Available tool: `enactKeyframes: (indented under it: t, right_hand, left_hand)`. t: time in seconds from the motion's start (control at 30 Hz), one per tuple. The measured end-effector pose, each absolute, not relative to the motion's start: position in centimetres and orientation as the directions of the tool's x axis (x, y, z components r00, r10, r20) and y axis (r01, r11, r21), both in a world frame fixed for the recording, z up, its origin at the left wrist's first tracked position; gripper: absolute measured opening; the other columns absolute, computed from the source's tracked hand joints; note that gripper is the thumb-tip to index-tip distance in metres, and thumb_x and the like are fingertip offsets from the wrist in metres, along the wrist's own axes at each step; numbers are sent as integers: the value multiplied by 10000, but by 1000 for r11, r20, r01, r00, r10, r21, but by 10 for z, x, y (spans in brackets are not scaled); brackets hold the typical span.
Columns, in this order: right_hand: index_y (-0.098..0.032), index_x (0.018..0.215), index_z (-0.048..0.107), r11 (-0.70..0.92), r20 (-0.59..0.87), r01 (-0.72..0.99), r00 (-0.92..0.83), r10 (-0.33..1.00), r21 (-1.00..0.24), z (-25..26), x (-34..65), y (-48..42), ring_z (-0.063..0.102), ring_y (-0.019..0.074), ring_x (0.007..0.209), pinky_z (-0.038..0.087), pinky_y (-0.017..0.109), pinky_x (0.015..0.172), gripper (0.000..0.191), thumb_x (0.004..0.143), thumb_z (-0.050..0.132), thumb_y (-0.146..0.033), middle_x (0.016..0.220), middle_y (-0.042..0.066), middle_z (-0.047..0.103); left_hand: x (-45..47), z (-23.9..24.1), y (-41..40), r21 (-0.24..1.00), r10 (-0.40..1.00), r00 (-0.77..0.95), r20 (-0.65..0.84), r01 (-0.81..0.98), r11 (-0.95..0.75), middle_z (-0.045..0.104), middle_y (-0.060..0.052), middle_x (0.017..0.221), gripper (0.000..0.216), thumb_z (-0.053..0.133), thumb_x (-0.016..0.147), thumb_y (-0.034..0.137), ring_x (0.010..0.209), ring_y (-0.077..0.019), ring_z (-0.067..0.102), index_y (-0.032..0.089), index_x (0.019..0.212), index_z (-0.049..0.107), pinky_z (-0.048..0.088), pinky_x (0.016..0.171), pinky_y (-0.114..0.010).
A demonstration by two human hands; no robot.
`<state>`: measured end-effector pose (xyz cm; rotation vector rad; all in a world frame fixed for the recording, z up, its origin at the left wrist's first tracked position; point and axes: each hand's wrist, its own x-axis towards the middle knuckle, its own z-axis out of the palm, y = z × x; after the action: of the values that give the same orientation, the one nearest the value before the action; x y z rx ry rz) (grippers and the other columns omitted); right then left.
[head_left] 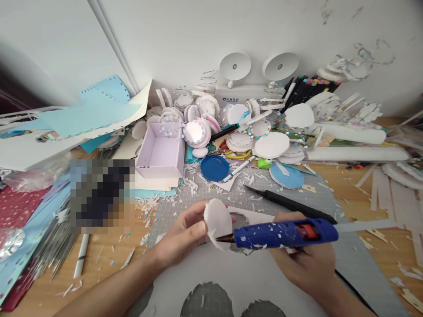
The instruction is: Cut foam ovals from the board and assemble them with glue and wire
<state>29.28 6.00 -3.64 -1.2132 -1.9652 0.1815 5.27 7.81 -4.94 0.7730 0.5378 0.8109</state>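
My left hand [187, 231] grips a white disc [218, 222] with a rough edge, holding it tilted up with the thumb on its near face. A blue hot glue gun [280, 234], speckled with white bits, is in my right hand [306, 262], its handle wrapped by my fingers. Its dark nozzle points left and meets the lower part of the disc, or lies just in front of it. From the gun's back end sticks a pale glue stick [366, 225]. Beneath both hands lies a white sheet [231, 275] with round holes cut out.
A black craft knife [292, 203] lies on the grey cutting mat [353, 255] among white scraps. Behind are a blue lid [214, 168], a pale lilac box [161, 149] and many white discs. Coloured paper [95, 115] is piled left; a two-headed lamp [234, 67] stands against the wall.
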Motion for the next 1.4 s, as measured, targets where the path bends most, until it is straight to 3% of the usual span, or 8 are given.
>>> enactKeyframes:
  t: [0.23, 0.57, 0.8, 1.0, 1.2, 1.4]
  right_hand:
    - [-225, 825, 493, 546, 561, 672, -229, 796, -500, -34, 293, 61, 572, 135, 423, 450, 230, 402, 140, 746, 574, -142, 547, -44, 587]
    - [-234, 833, 493, 558, 559, 659, -244, 793, -504, -32, 295, 61, 526, 120, 376, 433, 238, 371, 165, 739, 583, -134, 566, -40, 591]
    - [-232, 788, 497, 542, 589, 680, -197, 784, -494, -31, 291, 61, 588, 140, 454, 475, 247, 443, 122, 744, 548, -131, 592, -31, 598]
    - [-227, 783, 499, 531, 606, 692, -170, 777, -488, -27, 286, 63, 556, 120, 431, 449, 221, 416, 80, 740, 531, -168, 570, -41, 561]
    - [-231, 788, 481, 558, 597, 664, -204, 776, -497, -22, 287, 65, 511, 85, 388, 414, 180, 394, 140, 732, 518, -108, 542, -65, 527]
    - [-225, 741, 472, 580, 628, 669, -213, 748, -464, -18, 284, 68, 517, 90, 392, 418, 190, 393, 113, 738, 494, -114, 536, -63, 519]
  left_hand:
    - [54, -50, 79, 764, 792, 593, -147, -440, 472, 660, -199, 1142, 627, 635, 788, 566, 961, -307, 661, 128, 1233, 577, 521, 820, -420]
    - [54, -52, 79, 712, 781, 597, -187, -465, 526, 688, -204, 1089, 614, 520, 855, 590, 932, -290, 672, 89, 1201, 599, 510, 801, -375]
    - [55, -46, 81, 646, 764, 599, -239, -490, 585, 728, -159, 1016, 615, 537, 834, 615, 918, -248, 686, 89, 1131, 658, 510, 788, -299]
    - [56, -44, 82, 587, 767, 610, -201, -552, 592, 721, -129, 1034, 547, 547, 842, 585, 853, -242, 697, 115, 1089, 682, 517, 631, -253]
    - [55, -44, 83, 554, 735, 656, -174, -552, 623, 726, -134, 936, 574, 521, 851, 601, 727, -216, 700, 100, 1095, 656, 495, 627, -252]
    - [54, -43, 84, 538, 746, 650, -144, -581, 611, 690, -126, 1033, 502, 523, 865, 562, 740, -223, 686, 133, 1094, 648, 499, 660, -296]
